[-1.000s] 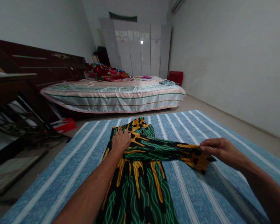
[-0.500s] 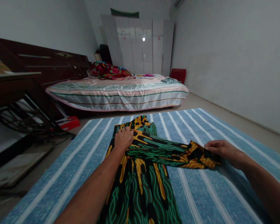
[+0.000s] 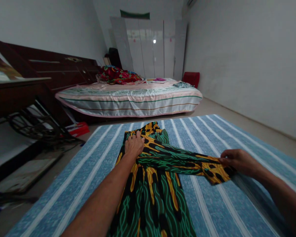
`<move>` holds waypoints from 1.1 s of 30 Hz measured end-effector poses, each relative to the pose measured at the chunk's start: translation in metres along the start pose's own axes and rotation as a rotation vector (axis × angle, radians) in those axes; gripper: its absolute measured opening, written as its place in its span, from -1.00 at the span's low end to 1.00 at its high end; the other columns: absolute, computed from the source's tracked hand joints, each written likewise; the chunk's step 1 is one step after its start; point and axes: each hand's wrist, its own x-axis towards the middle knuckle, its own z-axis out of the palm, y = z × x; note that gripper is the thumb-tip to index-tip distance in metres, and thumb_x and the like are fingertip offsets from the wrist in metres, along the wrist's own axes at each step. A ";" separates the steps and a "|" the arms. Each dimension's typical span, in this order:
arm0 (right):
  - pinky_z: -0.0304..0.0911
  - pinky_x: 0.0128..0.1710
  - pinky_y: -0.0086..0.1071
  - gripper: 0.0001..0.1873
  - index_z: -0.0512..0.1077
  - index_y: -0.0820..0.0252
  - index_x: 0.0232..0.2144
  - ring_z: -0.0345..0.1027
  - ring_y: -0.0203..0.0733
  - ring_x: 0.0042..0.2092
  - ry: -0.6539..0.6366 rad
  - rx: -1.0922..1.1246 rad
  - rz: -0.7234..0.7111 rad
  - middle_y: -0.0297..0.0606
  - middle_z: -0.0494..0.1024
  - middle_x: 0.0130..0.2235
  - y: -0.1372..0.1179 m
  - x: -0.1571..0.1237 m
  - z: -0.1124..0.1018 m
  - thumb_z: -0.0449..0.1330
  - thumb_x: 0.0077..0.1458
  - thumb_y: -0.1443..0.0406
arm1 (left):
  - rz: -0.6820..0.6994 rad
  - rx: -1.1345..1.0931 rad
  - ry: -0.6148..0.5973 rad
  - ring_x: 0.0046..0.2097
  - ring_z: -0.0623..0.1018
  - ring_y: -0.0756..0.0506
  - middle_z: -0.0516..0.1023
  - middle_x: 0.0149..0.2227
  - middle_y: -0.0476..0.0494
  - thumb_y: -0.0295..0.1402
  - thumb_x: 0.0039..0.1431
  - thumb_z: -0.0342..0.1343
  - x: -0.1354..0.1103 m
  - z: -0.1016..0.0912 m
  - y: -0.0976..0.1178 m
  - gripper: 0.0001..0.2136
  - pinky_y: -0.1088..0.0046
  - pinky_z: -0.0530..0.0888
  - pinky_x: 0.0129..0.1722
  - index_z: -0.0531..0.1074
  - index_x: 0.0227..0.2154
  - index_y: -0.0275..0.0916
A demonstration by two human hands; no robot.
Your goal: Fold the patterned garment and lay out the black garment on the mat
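Observation:
A dress (image 3: 153,187) patterned in green, black and yellow lies folded lengthwise on the blue striped bedcover (image 3: 88,171). One long sleeve (image 3: 177,159) stretches out to the right from its upper part. My left hand (image 3: 134,144) lies flat on the upper part near the shoulder, fingers stretched and pressing the cloth. At the far end, my right hand (image 3: 239,161) pinches the upper edge of the yellow and black cuff (image 3: 215,171) between thumb and fingers. The lower end of the dress runs out of view at the bottom.
Beyond the bedcover stands a bed (image 3: 138,102) with a red floral blanket (image 3: 120,75) on it. A table with an iron treadle frame (image 3: 29,121) stands at the left, with a red box (image 3: 80,129) on the floor. Grey wardrobes (image 3: 148,49) line the back.
The cuff, bunched and crumpled before, now lies flatter and spreads downward, with the sleeve straighter. My left hand stays on the dress. The view has shifted slightly.

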 end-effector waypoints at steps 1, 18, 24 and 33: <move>0.06 -0.58 -0.42 -0.59 0.49 0.15 -0.52 0.19 -0.28 -0.58 -0.007 -0.016 -0.012 -0.36 0.41 -0.64 0.003 0.001 0.001 0.13 -0.10 -0.06 | -0.012 -0.004 -0.003 0.06 0.38 -0.29 0.43 0.00 -0.41 -0.19 0.28 -0.25 0.000 0.000 0.000 -0.54 0.20 0.34 -0.05 0.09 0.14 -0.35; 0.13 -0.45 -0.41 -0.80 0.47 0.05 -0.35 0.40 -0.18 -0.36 -0.077 -0.447 -0.268 -0.29 0.55 -0.34 -0.077 -0.035 0.008 0.08 0.07 0.16 | -0.014 -0.025 -0.068 0.08 0.35 -0.33 0.41 0.03 -0.37 -0.14 0.24 -0.20 0.007 -0.004 -0.001 -0.59 0.11 0.32 -0.01 0.32 -0.04 -0.31; 0.19 -0.36 -0.34 -0.84 0.46 0.12 -0.38 0.43 -0.08 -0.28 -0.101 -0.706 -0.322 -0.22 0.55 -0.30 -0.097 -0.045 0.036 0.12 -0.06 0.37 | -0.021 -0.065 -0.042 0.10 0.34 -0.31 0.39 0.05 -0.40 -0.14 0.25 -0.21 0.005 -0.015 -0.005 -0.59 0.09 0.29 0.02 0.25 0.00 -0.33; 0.24 -0.42 -0.36 -0.67 0.51 0.03 -0.38 0.49 -0.10 -0.33 -0.131 -0.597 -0.264 -0.25 0.58 -0.31 -0.072 -0.035 0.034 -0.04 0.08 0.41 | 0.285 -0.140 -0.182 0.27 0.14 -0.15 0.21 0.23 -0.21 -0.14 0.28 -0.24 -0.020 -0.003 -0.005 -0.59 0.23 0.12 0.19 0.20 0.08 -0.22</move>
